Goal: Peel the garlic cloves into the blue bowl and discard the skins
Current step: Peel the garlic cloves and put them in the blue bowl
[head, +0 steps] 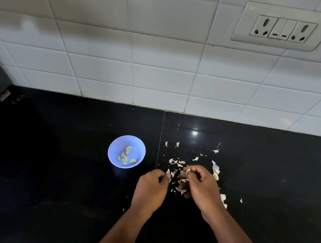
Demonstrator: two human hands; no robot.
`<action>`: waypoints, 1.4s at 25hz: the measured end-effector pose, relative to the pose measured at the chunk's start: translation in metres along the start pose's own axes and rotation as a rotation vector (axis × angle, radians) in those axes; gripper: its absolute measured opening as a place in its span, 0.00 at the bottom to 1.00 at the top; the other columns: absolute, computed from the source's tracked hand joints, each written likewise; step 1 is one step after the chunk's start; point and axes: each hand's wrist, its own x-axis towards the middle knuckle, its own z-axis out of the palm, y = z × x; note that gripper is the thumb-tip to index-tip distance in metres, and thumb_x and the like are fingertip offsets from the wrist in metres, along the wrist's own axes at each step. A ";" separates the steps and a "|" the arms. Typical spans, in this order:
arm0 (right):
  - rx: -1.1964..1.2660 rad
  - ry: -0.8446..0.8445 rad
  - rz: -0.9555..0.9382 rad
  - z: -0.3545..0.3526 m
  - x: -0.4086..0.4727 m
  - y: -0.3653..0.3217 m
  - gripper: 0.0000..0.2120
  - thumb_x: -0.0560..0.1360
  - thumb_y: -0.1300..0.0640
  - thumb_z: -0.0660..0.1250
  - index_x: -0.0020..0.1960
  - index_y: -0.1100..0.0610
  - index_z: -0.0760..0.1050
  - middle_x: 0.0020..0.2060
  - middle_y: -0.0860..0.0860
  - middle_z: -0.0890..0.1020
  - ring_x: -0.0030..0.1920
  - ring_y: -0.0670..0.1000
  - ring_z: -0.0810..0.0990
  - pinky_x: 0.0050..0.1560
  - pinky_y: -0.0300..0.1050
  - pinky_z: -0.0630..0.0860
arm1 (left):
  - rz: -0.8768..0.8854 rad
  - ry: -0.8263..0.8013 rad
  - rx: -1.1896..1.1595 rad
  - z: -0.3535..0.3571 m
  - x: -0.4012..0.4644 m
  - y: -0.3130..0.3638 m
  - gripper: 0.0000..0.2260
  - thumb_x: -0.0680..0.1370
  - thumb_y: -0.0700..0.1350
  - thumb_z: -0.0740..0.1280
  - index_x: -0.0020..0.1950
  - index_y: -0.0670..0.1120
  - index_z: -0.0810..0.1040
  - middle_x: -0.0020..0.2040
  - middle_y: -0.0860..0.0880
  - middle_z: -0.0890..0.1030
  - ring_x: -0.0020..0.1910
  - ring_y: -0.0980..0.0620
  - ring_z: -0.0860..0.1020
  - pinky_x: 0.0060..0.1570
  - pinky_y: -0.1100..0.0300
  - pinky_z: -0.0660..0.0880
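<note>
Left grip: the left hand (152, 186) has its fingers curled in, thumb and fingertips pinching a small pale scrap at the top of the fist; I judge it a flake of skin just pulled free, though a sliver of clove cannot be ruled out.
Right grip: the right hand (200, 184) is curled round a garlic clove (187, 171), whose pale tip shows at the fingertips; more white bits show under the lower fingers, and whether they are held or lie on the bench I cannot tell.
Why held so: the two grips sit just apart, facing each other, which suits one hand steadying the clove while the other strips skin off it.
Garlic skins (215, 170): scattered on the black bench (61, 168) between the grips, beyond the right grip and on its outer side; working low over the litter keeps it in one patch, easy to gather later.
Blue bowl (116, 142): beyond and outward of the left grip, near but not touching it, an easy reach for dropping a finished clove.
Peeled cloves (125, 157): several yellowish pieces lie in the bowl's bottom.
Progress: as I judge it, peeling is well along; the skins are not yet discarded.
Risk: light flakes may cling to fingers and ride into the bowl.
</note>
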 end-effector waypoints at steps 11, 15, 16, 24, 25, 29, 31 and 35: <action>-0.004 -0.184 -0.090 -0.002 0.001 -0.006 0.05 0.80 0.58 0.71 0.48 0.57 0.85 0.38 0.55 0.86 0.36 0.52 0.83 0.40 0.49 0.82 | -0.054 -0.076 -0.458 0.002 -0.004 0.017 0.06 0.83 0.45 0.69 0.50 0.48 0.87 0.39 0.52 0.85 0.34 0.57 0.75 0.29 0.62 0.68; -0.106 -0.073 -0.117 0.002 0.000 -0.010 0.14 0.83 0.48 0.67 0.44 0.52 0.86 0.34 0.50 0.85 0.33 0.46 0.82 0.35 0.38 0.76 | -0.092 -0.100 -0.570 0.008 -0.005 0.020 0.05 0.82 0.45 0.71 0.52 0.46 0.86 0.40 0.49 0.84 0.35 0.55 0.76 0.27 0.61 0.68; -0.139 -0.066 -0.119 0.004 0.001 -0.010 0.14 0.84 0.47 0.66 0.46 0.50 0.86 0.36 0.48 0.86 0.35 0.43 0.83 0.37 0.36 0.76 | -0.075 -0.073 -0.589 0.010 -0.006 0.021 0.04 0.82 0.44 0.72 0.54 0.47 0.86 0.42 0.48 0.84 0.35 0.55 0.76 0.27 0.61 0.69; -0.137 -0.237 -0.008 -0.002 0.008 -0.016 0.16 0.83 0.43 0.66 0.41 0.47 0.84 0.32 0.54 0.79 0.36 0.50 0.78 0.39 0.48 0.73 | 0.073 -0.076 -0.615 0.008 -0.007 0.017 0.06 0.81 0.42 0.73 0.56 0.51 0.87 0.42 0.50 0.84 0.36 0.57 0.77 0.29 0.63 0.70; -0.114 -0.260 0.022 -0.004 0.009 -0.018 0.17 0.82 0.43 0.66 0.40 0.48 0.84 0.32 0.52 0.79 0.36 0.50 0.78 0.38 0.47 0.73 | 0.057 -0.096 -0.639 0.007 -0.007 0.015 0.06 0.80 0.42 0.73 0.55 0.50 0.87 0.43 0.48 0.83 0.37 0.56 0.77 0.29 0.62 0.69; -0.080 -0.277 0.095 -0.006 0.011 -0.018 0.17 0.80 0.44 0.70 0.37 0.54 0.82 0.31 0.52 0.78 0.35 0.49 0.77 0.33 0.41 0.71 | 0.011 -0.150 -0.692 0.007 -0.006 0.009 0.06 0.83 0.41 0.70 0.56 0.45 0.86 0.42 0.46 0.83 0.36 0.55 0.77 0.28 0.60 0.69; -0.132 -0.260 0.125 -0.005 0.010 -0.015 0.19 0.79 0.43 0.71 0.35 0.53 0.79 0.30 0.52 0.78 0.33 0.48 0.77 0.32 0.41 0.70 | -0.037 -0.081 -0.654 0.007 -0.002 0.008 0.06 0.83 0.41 0.69 0.53 0.45 0.86 0.40 0.46 0.82 0.35 0.55 0.76 0.27 0.60 0.69; -0.616 -0.090 -0.085 -0.011 0.017 0.001 0.09 0.79 0.42 0.70 0.44 0.44 0.83 0.45 0.43 0.82 0.45 0.45 0.83 0.48 0.46 0.77 | -0.139 0.029 -0.695 0.006 0.004 0.007 0.05 0.83 0.40 0.69 0.54 0.42 0.84 0.35 0.48 0.79 0.32 0.55 0.75 0.26 0.61 0.68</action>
